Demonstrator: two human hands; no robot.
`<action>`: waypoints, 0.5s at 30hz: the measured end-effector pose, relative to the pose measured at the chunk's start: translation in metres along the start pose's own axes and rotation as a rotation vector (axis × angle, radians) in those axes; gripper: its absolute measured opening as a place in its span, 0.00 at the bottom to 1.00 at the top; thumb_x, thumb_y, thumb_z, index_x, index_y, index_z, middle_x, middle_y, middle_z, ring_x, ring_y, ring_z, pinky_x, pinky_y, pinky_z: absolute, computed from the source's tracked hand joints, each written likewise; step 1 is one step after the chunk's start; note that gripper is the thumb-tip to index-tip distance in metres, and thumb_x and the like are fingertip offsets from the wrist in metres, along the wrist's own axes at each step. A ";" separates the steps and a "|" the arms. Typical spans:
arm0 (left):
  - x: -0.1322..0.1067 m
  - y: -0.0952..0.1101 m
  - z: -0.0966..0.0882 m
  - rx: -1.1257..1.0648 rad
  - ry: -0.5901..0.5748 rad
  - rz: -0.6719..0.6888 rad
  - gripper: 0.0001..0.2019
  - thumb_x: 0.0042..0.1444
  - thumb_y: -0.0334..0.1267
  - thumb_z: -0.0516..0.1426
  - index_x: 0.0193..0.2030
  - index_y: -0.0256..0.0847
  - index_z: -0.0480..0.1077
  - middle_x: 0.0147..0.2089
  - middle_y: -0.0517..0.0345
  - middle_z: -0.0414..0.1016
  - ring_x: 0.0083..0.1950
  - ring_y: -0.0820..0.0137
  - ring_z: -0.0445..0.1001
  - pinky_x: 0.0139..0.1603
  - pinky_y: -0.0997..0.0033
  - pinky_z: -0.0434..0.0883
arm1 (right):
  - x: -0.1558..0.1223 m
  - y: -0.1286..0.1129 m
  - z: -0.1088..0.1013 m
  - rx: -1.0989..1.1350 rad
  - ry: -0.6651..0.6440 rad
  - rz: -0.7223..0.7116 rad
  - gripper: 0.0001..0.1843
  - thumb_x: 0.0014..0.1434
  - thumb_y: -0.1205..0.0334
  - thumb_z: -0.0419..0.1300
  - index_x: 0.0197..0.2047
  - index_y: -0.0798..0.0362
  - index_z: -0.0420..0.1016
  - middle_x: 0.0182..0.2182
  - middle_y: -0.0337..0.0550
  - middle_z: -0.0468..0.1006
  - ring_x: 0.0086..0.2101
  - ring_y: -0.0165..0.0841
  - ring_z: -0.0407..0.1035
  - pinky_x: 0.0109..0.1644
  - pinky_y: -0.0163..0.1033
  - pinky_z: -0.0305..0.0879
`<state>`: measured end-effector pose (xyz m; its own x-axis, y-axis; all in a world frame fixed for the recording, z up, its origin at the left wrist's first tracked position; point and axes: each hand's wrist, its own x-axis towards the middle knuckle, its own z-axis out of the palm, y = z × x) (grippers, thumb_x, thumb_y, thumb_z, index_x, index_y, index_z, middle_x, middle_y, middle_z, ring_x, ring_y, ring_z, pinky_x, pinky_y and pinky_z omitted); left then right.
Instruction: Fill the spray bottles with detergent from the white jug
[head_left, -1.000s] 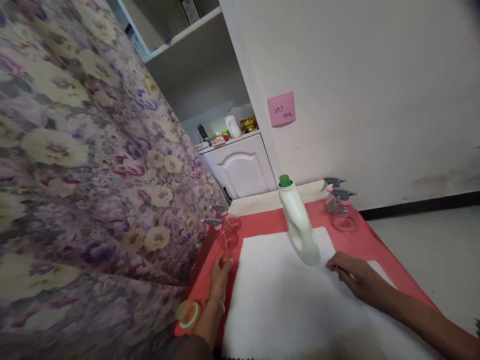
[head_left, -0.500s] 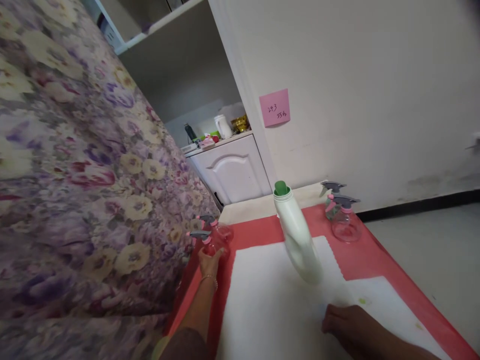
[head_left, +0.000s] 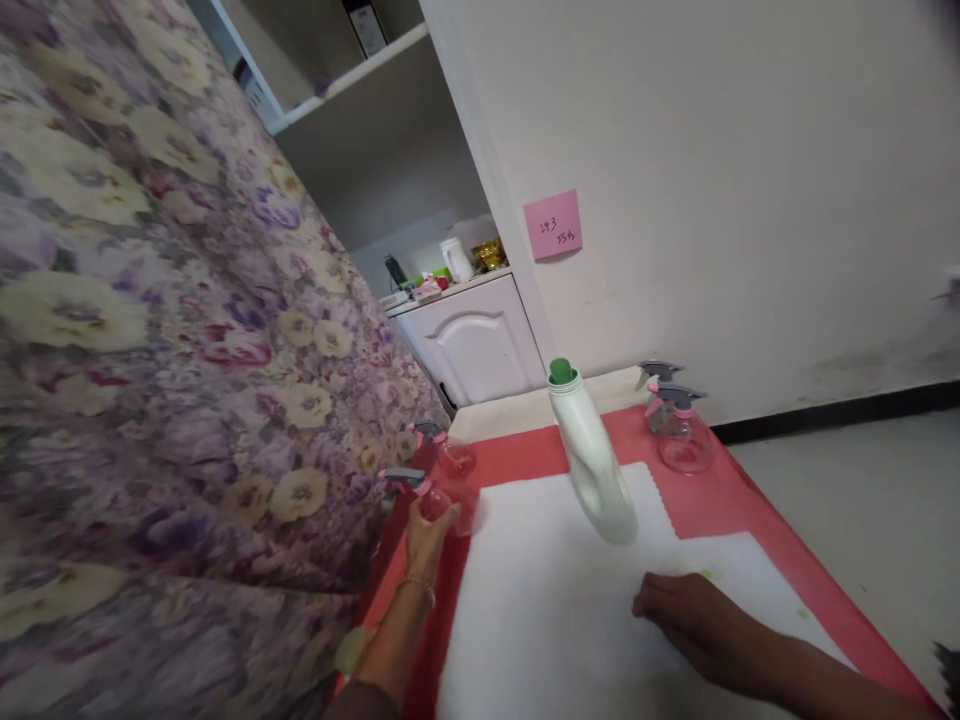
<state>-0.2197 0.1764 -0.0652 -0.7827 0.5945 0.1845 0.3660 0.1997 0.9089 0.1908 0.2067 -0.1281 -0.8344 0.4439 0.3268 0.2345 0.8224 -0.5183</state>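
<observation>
On the left side of the table, my left hand (head_left: 429, 535) is closed around a clear spray bottle (head_left: 459, 505) with a grey and pink trigger head; the bottle leans to the left. Just behind it stands another clear spray bottle (head_left: 456, 458) of the same kind. My right hand (head_left: 681, 606) hovers with curled fingers above the white cloth (head_left: 540, 570); whether anything is inside the fingers is hidden. A tall pale green jug (head_left: 596, 465) with a green spout stands on the cloth, between and beyond my hands.
Two spray bottles, one clear with a pink collar (head_left: 686, 445), stand at the back right of the red table cover (head_left: 757, 500). A floral curtain (head_left: 187, 400) hangs along the left. Behind the table are a white cabinet (head_left: 480, 350) and a wall with a pink note (head_left: 553, 225).
The held spray bottle has come away from the one behind it, toward me and rightward, and tilts more. My right hand stays curled over the cloth. The view has shifted slightly.
</observation>
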 end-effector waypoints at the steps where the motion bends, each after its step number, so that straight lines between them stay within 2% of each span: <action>1: -0.016 0.004 0.001 -0.036 -0.065 0.021 0.31 0.39 0.39 0.69 0.51 0.39 0.66 0.48 0.48 0.78 0.50 0.56 0.77 0.51 0.58 0.73 | -0.001 0.003 0.001 0.009 0.015 0.002 0.15 0.65 0.69 0.45 0.44 0.49 0.71 0.34 0.43 0.78 0.31 0.36 0.74 0.35 0.39 0.66; 4: -0.070 0.014 0.006 -0.105 -0.245 0.061 0.33 0.33 0.40 0.72 0.49 0.40 0.70 0.49 0.46 0.79 0.51 0.53 0.77 0.50 0.59 0.74 | 0.000 0.002 -0.003 0.045 0.064 0.011 0.15 0.66 0.67 0.45 0.44 0.50 0.72 0.35 0.44 0.79 0.34 0.36 0.74 0.38 0.40 0.67; 8: -0.144 0.030 0.015 -0.140 -0.515 0.116 0.30 0.39 0.41 0.70 0.51 0.41 0.71 0.49 0.47 0.79 0.50 0.55 0.77 0.49 0.60 0.73 | 0.005 -0.017 -0.008 0.196 0.130 0.102 0.11 0.64 0.63 0.52 0.47 0.49 0.73 0.38 0.44 0.79 0.37 0.36 0.74 0.42 0.41 0.69; 9: -0.160 0.035 0.016 -0.132 -0.593 0.132 0.28 0.42 0.41 0.70 0.51 0.41 0.70 0.49 0.48 0.79 0.49 0.55 0.77 0.50 0.60 0.73 | 0.006 -0.024 -0.008 0.244 0.138 0.121 0.14 0.61 0.62 0.56 0.50 0.49 0.72 0.41 0.45 0.79 0.39 0.38 0.74 0.45 0.43 0.70; 11: -0.186 0.044 0.018 -0.104 -0.689 0.159 0.26 0.45 0.39 0.68 0.52 0.42 0.69 0.49 0.49 0.78 0.49 0.56 0.77 0.51 0.61 0.72 | 0.007 -0.035 -0.005 0.329 0.142 0.161 0.28 0.53 0.62 0.65 0.58 0.48 0.67 0.51 0.49 0.76 0.50 0.43 0.71 0.55 0.49 0.67; 13: -0.203 0.051 0.019 -0.118 -0.766 0.189 0.27 0.46 0.36 0.66 0.54 0.43 0.68 0.51 0.51 0.78 0.51 0.57 0.76 0.52 0.62 0.71 | 0.007 -0.046 0.001 0.405 0.129 0.220 0.43 0.45 0.63 0.70 0.64 0.49 0.62 0.58 0.52 0.70 0.57 0.47 0.66 0.62 0.54 0.61; 15: -0.212 0.053 0.018 -0.126 -0.810 0.216 0.28 0.46 0.33 0.66 0.56 0.43 0.67 0.52 0.51 0.77 0.52 0.57 0.75 0.54 0.63 0.70 | 0.008 -0.053 0.011 0.473 0.109 0.277 0.50 0.39 0.65 0.73 0.65 0.52 0.60 0.60 0.55 0.67 0.59 0.50 0.63 0.64 0.56 0.59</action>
<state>-0.0250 0.0749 -0.0635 -0.0817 0.9937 0.0773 0.3694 -0.0418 0.9283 0.1664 0.1624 -0.1065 -0.7110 0.6756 0.1951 0.1670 0.4317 -0.8864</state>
